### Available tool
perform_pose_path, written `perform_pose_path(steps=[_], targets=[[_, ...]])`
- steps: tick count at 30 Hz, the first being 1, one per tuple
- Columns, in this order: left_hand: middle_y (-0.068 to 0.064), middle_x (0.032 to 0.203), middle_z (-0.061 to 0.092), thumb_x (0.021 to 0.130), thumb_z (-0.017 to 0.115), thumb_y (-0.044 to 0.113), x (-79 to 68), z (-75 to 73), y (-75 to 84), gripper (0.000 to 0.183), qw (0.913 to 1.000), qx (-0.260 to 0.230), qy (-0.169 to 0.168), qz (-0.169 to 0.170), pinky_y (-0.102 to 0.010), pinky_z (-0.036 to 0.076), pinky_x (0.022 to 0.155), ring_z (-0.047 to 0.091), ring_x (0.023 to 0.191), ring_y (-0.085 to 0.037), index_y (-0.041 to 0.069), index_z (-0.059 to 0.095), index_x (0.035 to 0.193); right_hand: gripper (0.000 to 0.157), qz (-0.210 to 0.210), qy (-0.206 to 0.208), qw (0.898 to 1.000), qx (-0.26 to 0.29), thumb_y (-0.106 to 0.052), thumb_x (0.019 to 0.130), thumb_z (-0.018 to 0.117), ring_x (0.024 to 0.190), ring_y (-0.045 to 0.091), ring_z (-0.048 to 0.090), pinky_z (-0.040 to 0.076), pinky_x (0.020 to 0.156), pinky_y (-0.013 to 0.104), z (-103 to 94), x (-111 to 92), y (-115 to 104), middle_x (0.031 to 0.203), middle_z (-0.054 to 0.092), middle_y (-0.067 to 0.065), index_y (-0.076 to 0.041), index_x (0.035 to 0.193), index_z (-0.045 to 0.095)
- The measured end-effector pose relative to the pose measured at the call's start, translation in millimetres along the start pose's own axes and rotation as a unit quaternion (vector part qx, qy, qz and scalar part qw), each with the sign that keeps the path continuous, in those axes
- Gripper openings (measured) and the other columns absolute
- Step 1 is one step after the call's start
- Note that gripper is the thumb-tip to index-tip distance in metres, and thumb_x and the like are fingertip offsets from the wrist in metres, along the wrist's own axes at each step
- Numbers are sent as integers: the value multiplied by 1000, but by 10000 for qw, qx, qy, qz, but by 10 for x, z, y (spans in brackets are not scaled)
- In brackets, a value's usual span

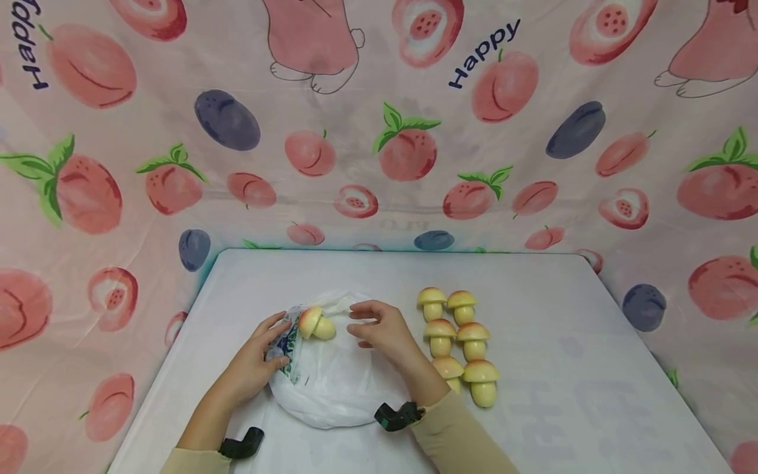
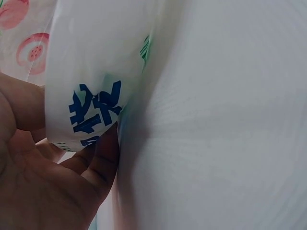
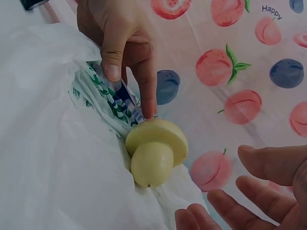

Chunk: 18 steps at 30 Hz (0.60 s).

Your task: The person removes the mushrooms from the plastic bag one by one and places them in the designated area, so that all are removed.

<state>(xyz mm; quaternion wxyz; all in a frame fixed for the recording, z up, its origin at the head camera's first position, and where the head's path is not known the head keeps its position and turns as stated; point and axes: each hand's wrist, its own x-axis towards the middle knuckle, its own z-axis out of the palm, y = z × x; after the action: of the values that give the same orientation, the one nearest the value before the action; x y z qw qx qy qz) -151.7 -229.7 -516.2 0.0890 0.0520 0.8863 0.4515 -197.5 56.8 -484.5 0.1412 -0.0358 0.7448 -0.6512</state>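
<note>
A white plastic bag (image 1: 331, 395) with green and blue print lies on the table. On top of it rests a yellow toy mushroom (image 1: 318, 324) with an orange-tinged cap, tilted on its side in the head view. My left hand (image 1: 256, 355) holds the printed left edge of the bag, thumb on one side and fingers on the other in the left wrist view. One of its fingertips is close by the mushroom's cap (image 3: 158, 136). To the right of the mushroom, my right hand (image 1: 385, 332) hovers over the bag, fingers apart and holding nothing.
Several similar toy mushrooms (image 1: 474, 339) stand in two columns right of the bag, the nearest left one partly behind my right wrist. The white table (image 1: 568, 395) meets a fruit-patterned cloth (image 1: 331, 112) at its back and sides.
</note>
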Motion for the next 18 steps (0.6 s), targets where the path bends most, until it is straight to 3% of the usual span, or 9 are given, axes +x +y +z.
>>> perform_pose_path(steps=[7, 18], targets=[[-6, 182, 18, 97, 70, -3, -4, -4, 11, 72, 10000, 0, 26, -10, -70, 26, 126, 18, 165, -50, 8, 45, 163, 44, 28, 34, 10000, -78, -10, 94, 81, 96, 15, 75, 67, 81, 37, 83, 88, 49, 132, 74, 19, -1, 135, 70], [-5, 182, 18, 98, 70, -3, -5, -9, 11, 71, 10000, 12, 49, 3, -69, 26, 128, 18, 166, -48, 7, 45, 164, 43, -64, 18, 10000, -46, -8, 93, 80, 100, 19, 77, 66, 83, 34, 204, 176, 89, 132, 74, 22, 1, 134, 70]])
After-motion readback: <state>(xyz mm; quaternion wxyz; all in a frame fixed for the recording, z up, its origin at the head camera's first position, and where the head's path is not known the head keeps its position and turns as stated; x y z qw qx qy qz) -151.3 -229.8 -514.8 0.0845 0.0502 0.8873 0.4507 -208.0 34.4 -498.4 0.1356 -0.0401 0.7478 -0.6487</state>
